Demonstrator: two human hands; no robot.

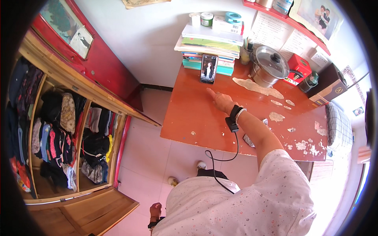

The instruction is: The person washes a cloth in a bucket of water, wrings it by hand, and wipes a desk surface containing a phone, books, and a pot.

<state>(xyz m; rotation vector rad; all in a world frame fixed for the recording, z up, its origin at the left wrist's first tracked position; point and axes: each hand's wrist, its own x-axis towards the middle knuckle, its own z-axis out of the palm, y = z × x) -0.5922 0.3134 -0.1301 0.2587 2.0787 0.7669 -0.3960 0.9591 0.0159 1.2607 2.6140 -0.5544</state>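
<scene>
My right hand (221, 101) reaches out over the red-brown table (189, 114) with the index finger stretched toward a phone (208, 69) that leans upright against a stack of books (210, 47), its screen lit. The fingertip stops just short of the phone, and the hand holds nothing. A black band with a cable is on that wrist. My left hand (155, 210) hangs low by my side near the floor, fingers curled, and nothing is visible in it.
A steel pot with a glass lid (269, 65) stands right of the books, a red box (297, 69) beyond it. The tabletop paint is flaking on the right. An open wooden wardrobe (63, 129) full of clothes lies to the left.
</scene>
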